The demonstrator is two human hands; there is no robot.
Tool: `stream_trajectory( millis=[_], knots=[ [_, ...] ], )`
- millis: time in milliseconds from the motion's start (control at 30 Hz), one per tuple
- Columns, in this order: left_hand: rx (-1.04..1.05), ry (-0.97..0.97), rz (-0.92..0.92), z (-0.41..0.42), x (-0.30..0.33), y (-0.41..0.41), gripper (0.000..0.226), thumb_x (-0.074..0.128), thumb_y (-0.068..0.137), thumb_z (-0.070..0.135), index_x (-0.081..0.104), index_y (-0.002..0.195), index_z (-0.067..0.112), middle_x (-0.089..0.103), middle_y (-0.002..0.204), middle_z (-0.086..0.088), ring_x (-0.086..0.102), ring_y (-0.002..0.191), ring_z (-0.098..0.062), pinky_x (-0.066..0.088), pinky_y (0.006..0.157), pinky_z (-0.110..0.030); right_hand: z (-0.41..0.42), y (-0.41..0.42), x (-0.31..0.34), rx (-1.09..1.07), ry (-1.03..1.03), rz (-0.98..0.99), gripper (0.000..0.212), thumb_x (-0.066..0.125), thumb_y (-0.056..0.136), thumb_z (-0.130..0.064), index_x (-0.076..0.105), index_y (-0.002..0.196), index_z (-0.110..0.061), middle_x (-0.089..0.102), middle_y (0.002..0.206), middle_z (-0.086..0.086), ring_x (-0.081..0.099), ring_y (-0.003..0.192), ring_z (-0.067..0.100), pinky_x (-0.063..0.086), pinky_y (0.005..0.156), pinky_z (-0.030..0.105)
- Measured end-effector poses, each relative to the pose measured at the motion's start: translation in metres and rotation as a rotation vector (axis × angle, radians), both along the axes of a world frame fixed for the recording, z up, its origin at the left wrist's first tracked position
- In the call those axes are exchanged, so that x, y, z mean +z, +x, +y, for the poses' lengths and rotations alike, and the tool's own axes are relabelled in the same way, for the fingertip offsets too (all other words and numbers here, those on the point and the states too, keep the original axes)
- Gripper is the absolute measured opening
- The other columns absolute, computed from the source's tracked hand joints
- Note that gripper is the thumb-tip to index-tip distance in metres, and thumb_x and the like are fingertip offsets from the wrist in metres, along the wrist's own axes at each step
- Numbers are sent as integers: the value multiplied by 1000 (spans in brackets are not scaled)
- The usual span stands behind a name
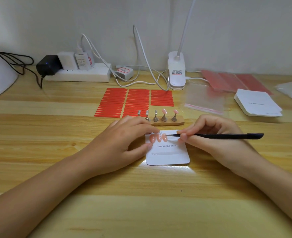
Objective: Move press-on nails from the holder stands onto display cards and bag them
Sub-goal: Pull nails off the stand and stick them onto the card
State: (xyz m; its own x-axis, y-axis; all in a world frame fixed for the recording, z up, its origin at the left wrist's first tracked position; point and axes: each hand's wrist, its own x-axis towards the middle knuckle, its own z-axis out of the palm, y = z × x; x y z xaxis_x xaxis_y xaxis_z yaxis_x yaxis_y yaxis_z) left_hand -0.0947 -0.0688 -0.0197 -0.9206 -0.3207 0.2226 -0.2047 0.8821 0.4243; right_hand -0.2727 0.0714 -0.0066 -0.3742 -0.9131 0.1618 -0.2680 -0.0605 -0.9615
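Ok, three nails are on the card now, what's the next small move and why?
Probably lift the tweezers off the third nail and reach to the holder stand for the nearer of the two nails left on it. The display card holds three nails in a row with space to their right, and the left hand already pins the card.

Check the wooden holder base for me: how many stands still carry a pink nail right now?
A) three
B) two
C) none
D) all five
B: on the holder base, only the two rightmost stands carry pink nails; the three stands to their left are bare, and three nails already sit on the display card.
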Motion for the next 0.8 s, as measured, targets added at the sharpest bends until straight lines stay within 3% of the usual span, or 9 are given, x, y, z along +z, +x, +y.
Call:
stream_trajectory(
  millis=[100,300,333,433,467,633,800],
  knots=[
    [-4,0,15,0,0,0,50,35,83,51,57,121,29,49,113,20,41,111,-3,36,95,-30,0,0,1,-15,15,15,24,71,75,-1,68,63,-21,74,77,-4,71,81,16,55,73,43],
    [-8,2,38,1,2,0,50,39,83,48,59,121,24,50,111,18,44,112,-4,40,96,-36,1,1,0,-15,24,24,20,71,74,-3,68,64,-20,74,78,-4,71,80,17,53,74,49],
    [-11,2,46,1,2,1,49,40,83,47,60,120,22,51,110,17,45,110,-5,40,95,-35,1,0,1,-24,9,8,19,73,72,-5,68,64,-22,74,78,-4,71,79,15,53,73,46],
    [-3,4,64,2,4,3,44,45,85,45,62,118,21,54,107,15,46,105,-4,41,91,-34,2,-3,2,-62,-88,-77,13,76,60,-18,69,64,-28,73,77,-6,68,73,5,52,67,17],
    [7,1,65,2,5,3,42,46,85,44,63,117,22,56,107,15,47,104,-4,41,90,-34,1,-4,2,-78,-108,-107,13,75,56,-22,69,65,-29,73,77,-6,67,72,3,50,65,13],
    [47,-5,61,4,12,4,35,48,85,37,63,113,23,60,105,12,52,102,-8,41,88,-35,0,-11,-2,-111,-132,-196,18,74,51,-35,66,67,-33,66,75,-15,61,69,0,50,70,15],
    [23,34,169,3,28,1,27,53,83,26,66,105,18,59,99,10,55,94,-6,47,80,-32,0,-10,-1,-109,-147,-267,14,73,52,-37,63,57,-30,59,61,-11,59,58,3,51,60,15]
  ],
)
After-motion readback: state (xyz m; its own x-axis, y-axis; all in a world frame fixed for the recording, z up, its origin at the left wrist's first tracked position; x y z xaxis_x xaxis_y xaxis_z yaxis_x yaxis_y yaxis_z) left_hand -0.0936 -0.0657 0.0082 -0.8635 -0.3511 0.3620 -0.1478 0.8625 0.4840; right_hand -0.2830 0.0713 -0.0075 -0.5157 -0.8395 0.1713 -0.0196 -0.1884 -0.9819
